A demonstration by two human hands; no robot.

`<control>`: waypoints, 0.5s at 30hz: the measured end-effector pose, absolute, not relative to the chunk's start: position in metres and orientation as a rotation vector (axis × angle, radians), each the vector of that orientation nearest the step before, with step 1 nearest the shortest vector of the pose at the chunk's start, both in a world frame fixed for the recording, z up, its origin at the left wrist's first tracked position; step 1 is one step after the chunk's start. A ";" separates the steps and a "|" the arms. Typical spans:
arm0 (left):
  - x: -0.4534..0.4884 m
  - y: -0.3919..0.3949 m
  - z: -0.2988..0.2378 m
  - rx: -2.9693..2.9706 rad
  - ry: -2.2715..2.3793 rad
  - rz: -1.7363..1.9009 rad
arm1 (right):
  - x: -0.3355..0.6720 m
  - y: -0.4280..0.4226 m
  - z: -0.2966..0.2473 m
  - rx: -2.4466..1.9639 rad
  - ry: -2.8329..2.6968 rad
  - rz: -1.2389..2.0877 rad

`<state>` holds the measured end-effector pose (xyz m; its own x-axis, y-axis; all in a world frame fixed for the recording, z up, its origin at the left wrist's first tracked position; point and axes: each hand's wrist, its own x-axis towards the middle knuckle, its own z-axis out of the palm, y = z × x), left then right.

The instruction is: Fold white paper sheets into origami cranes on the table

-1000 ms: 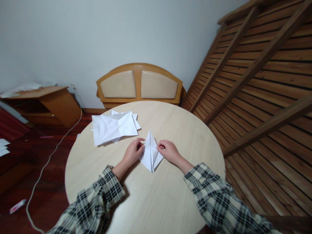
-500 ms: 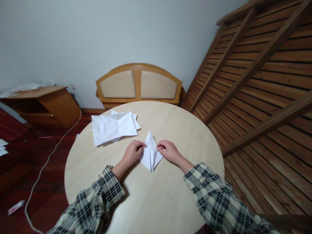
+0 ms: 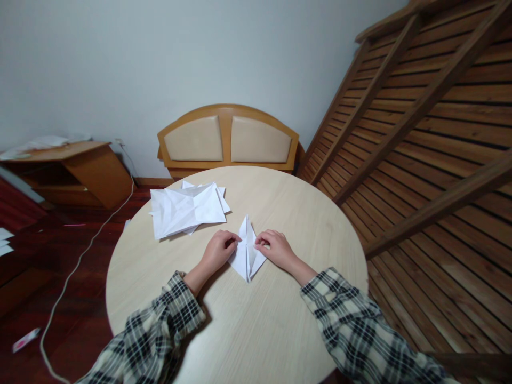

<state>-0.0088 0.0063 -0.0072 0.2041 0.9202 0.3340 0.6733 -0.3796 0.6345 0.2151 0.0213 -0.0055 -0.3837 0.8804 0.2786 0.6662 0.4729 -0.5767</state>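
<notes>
A white folded paper lies on the round table in front of me, diamond-shaped, with a point away from me and a point toward me. Its right-hand flap stands partly raised along the middle crease. My left hand is closed at the paper's left edge, thumb and forefinger pinching it. At the right edge my right hand is closed too, its thumb and fingertips gripping the flap. Both palms face down, and the fingertips cover parts of the paper's sides.
Several creased white sheets lie in a loose pile on the left of the pale round table. A wooden headboard stands behind it. Wooden slats lean on the right. A cable runs over the floor at left.
My right hand has shifted slightly left, drawing the paper's right side a little inward. My left hand stays in nearly the same place.
</notes>
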 end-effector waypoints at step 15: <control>0.001 -0.002 0.001 2.335 1.547 0.834 | 0.212 0.008 -0.001 -1.335 -2.285 0.396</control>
